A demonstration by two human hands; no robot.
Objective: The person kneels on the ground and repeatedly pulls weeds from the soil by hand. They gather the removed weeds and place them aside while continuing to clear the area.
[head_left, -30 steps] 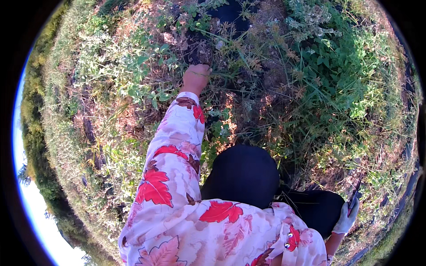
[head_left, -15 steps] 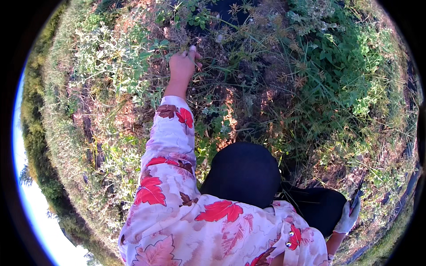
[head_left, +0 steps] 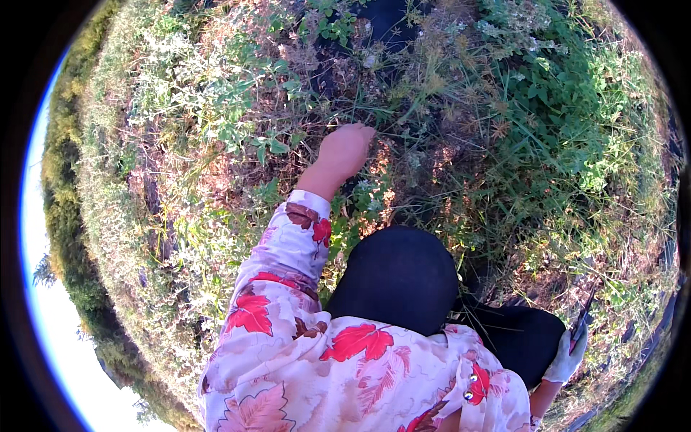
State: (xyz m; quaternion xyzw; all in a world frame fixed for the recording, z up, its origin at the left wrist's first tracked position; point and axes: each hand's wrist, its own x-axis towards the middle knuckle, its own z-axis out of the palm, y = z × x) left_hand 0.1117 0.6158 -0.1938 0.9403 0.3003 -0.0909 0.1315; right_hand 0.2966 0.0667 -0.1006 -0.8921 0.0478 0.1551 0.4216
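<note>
My bare left hand [head_left: 345, 151] is low among weeds ahead of my knee, back of the hand up and fingers curled in. Whatever lies in its fingers is hidden; thin green grass blades [head_left: 360, 115] cross just beyond it. A broad-leaved weed [head_left: 271, 142] grows to the left of that wrist. At the far right, my right hand [head_left: 567, 354], in a pale glove, rests beside my bent leg. It grips a narrow, dark, pointed tool [head_left: 587, 311], whose exact kind is too small to make out.
My dark-clad knee [head_left: 394, 277] stands at the centre. Dense green plants [head_left: 547, 101] fill the right side, with dry, seeding grass [head_left: 497, 129] beside them. Black sheeting [head_left: 385, 25] shows on the ground at the top. Lighter scrub [head_left: 122, 180] and trees [head_left: 61, 165] line the left.
My left hand has drawn back toward my knee and a little to the right, turning so its thumb no longer shows. The gloved right hand has hardly moved.
</note>
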